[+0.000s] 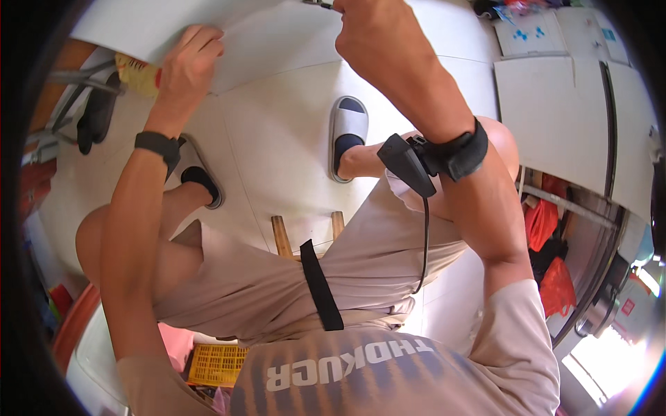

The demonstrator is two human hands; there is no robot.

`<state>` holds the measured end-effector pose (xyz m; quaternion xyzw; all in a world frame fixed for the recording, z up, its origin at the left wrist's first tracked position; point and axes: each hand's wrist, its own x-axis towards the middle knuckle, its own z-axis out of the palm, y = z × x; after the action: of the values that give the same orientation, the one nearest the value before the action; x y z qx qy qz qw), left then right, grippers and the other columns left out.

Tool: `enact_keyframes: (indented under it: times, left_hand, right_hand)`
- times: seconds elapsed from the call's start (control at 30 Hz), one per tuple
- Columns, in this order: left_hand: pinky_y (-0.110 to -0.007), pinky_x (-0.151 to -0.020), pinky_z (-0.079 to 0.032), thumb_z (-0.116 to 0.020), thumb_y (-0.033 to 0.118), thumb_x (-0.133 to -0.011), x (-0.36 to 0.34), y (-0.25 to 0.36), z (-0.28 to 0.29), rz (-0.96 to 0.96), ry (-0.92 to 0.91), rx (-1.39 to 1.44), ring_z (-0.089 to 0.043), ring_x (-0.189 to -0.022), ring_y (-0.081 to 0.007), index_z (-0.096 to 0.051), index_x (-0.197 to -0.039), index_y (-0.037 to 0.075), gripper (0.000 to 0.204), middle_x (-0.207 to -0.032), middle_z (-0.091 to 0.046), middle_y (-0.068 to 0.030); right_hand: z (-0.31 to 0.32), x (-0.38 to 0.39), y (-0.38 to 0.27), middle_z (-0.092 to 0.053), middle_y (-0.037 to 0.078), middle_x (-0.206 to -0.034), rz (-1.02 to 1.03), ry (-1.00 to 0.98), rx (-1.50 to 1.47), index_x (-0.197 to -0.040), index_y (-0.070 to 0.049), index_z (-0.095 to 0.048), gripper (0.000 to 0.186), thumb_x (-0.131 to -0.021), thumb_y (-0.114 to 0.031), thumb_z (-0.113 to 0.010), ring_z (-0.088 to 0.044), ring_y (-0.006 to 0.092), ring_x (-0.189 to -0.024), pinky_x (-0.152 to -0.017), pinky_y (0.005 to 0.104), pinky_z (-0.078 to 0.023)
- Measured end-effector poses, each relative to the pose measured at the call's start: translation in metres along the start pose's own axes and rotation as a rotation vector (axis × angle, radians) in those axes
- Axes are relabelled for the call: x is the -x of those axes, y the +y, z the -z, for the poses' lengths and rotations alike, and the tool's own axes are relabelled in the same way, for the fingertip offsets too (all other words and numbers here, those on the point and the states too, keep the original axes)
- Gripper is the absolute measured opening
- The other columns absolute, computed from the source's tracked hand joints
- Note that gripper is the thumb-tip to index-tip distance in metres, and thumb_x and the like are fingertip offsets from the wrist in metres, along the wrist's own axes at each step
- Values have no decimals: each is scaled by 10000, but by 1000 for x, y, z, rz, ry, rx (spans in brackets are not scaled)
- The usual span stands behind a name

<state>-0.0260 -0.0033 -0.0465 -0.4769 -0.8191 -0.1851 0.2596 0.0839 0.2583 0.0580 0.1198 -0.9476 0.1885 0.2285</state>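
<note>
left hand (pixel 191 59) pinching the white sheet (pixel 208 28) at its near edge | right hand (pixel 378 35) gripping a small dark tool (pixel 320 4) at the sheet's right | sheet's long axis running left-right

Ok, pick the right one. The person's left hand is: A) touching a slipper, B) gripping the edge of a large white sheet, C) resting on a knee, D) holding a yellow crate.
B: the left hand has its fingers curled over the edge of the large white sheet, well above the knees and the slippers on the floor; the right hand is up at the same sheet.
</note>
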Motion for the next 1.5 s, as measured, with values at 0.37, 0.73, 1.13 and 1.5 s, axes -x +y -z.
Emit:
enact_keyframes:
  times: [0.37, 0.73, 1.13, 1.5]
  left_hand:
    - [-378, -839, -548, -665, -164, -697, -40, 4, 21, -100, 112, -37, -658, -1020, -296, -632, -866, -9, 232, -1068, -703, -88]
    - [-335, -867, -556, -686, -129, -806, -112, 29, 55, -162, 117, -79, -681, -1046, -247, -669, -882, -12, 141, -1163, -729, -58]
    - [-387, -897, -539, -640, -154, -769, -150, 53, 9, -332, -9, -110, -646, -1047, -312, -639, -937, -12, 220, -1093, -697, -105]
    - [-372, -817, -554, -668, -138, -792, -28, 30, 54, -11, -317, 82, -666, -1027, -326, -643, -865, -31, 132, -1104, -709, -157]
  right_hand:
    - [-33, 19, 46, -609, 265, -786, 60, 10, 102, -862, 23, -577, 81, -808, 1, -522, -592, 433, -770, -731, 473, -505]
    - [53, 1, 46, -651, 350, -845, -206, 48, -105, -793, 91, -641, 148, -812, 17, -515, -663, 500, -840, -709, 515, -535]
    - [45, -6, 101, -674, 326, -876, -362, 64, -137, -823, 67, -681, 156, -826, -20, -551, -691, 461, -864, -711, 475, -557]
    - [128, 5, 44, -722, 226, -784, -166, -299, -418, -998, 123, -707, 261, -862, -59, -578, -735, 262, -707, -607, 372, -580]
